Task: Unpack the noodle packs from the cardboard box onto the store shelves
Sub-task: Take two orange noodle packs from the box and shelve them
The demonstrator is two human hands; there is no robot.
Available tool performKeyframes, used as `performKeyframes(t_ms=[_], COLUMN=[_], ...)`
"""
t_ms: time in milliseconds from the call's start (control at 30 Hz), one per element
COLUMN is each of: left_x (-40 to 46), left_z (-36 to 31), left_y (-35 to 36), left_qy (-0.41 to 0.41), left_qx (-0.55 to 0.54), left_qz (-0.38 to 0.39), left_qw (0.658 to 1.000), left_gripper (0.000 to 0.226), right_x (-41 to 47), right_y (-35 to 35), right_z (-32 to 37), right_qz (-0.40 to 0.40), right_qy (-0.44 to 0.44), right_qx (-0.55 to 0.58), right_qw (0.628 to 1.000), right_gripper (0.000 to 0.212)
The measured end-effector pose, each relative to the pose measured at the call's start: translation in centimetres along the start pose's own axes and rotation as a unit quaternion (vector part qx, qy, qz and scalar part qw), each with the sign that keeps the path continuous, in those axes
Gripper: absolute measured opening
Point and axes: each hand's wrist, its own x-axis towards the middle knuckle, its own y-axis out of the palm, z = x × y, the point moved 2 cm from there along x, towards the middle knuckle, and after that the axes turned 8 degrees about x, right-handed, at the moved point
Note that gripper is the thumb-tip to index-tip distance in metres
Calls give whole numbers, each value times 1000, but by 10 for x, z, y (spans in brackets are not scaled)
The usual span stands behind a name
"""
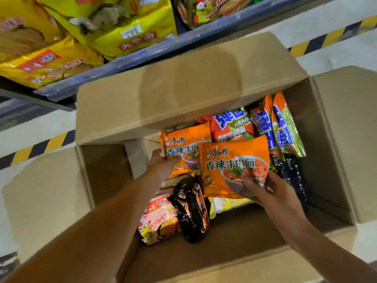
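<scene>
We have two orange packs in hand, both over the open box (114,178). The near pack (232,160) is held at its lower right corner by our right hand (271,190), fingers curled round the edge from below. The far pack (183,144), partly behind the near one, is pinched at its lower left corner by our left hand (163,162), thumb on the face. Neither hand is loose; each has a firm hold of one pack. So we judge the step to be the lift-out, early in the job: red-and-blue packs (265,127), a black pack (191,209) and a pink pack (157,219) lie in the box. Next we should raise both clear of the flap (183,88) and carry them to the shelf (122,64), where yellow packs (114,23) already sit.
</scene>
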Motion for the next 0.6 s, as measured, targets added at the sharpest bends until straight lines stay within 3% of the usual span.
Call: performKeyframes(t_ms=[167,333,600], left_x=[10,-7,-80], left_z=[6,3,5], left_y=[10,11,-37], left_qy=[-42,-10,53], left_qx=[42,-1,-41], left_qz=[-29,-9,-16], left_qw=[998,1000,998], left_gripper=[91,38,28], right_x=[5,0,-41], right_y=[-1,-1,3], right_z=[-12,-6,47], right_qz=[-25,-41,-48], right_qy=[3,0,-11], right_qx=[36,33,26], right_qw=[999,999,998], right_gripper=[27,25,24])
